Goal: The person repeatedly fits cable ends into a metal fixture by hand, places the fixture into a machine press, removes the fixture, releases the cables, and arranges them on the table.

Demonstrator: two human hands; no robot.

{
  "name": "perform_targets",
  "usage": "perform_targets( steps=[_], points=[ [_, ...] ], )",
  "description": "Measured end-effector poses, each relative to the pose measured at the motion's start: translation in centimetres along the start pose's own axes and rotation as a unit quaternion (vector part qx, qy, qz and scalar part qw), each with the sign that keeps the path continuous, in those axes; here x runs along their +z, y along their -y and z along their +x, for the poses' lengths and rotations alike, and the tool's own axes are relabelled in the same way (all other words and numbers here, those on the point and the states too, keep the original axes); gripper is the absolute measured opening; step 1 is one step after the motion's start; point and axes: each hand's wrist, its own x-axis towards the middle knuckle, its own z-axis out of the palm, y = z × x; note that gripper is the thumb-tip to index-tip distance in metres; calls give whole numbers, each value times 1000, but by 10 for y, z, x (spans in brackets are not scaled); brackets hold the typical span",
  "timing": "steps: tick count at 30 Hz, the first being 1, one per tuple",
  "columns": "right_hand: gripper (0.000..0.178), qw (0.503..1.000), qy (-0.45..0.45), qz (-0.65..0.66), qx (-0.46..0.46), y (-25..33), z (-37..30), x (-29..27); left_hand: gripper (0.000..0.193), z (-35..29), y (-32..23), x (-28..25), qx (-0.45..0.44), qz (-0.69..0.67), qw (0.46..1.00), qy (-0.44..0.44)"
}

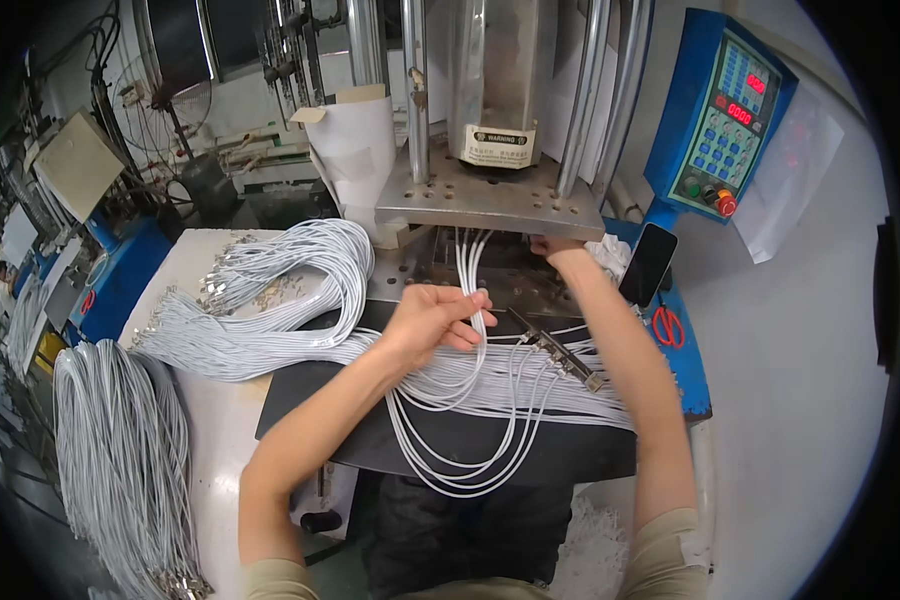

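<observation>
My left hand (432,318) is closed round a few white cables (473,262) that run up beneath the steel press plate (490,205). Below the hand, these cables loop down over the front edge of a black board. My right hand (558,246) reaches under the right side of the plate; its fingers are mostly hidden there, so what they touch does not show. Between my forearms a dark metal bar fixture (560,352) lies tilted across the cables, with cable ends set along it. Several more white cables (590,400) spread over the black board (315,415).
Bundled white cables (320,260) lie on the table to the left, and another bundle (120,450) hangs at its edge. A blue control panel (725,120) stands at the right, above a phone (649,265) and red-handled scissors (668,327). Steel posts (417,110) flank the press.
</observation>
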Motion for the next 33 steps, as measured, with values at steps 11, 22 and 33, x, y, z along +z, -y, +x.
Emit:
perform_targets(
  steps=[11,22,33],
  points=[
    [72,966,216,-143,-6,51,-87,-22,27,-156,-71,-16,31,283,943,-171],
    [36,971,160,-149,-97,55,-166,-93,51,-48,-49,-184,51,181,908,-375],
    [37,986,132,-45,-93,-1,-206,-119,32,-42,59,89,424,542,726,10]
  ],
)
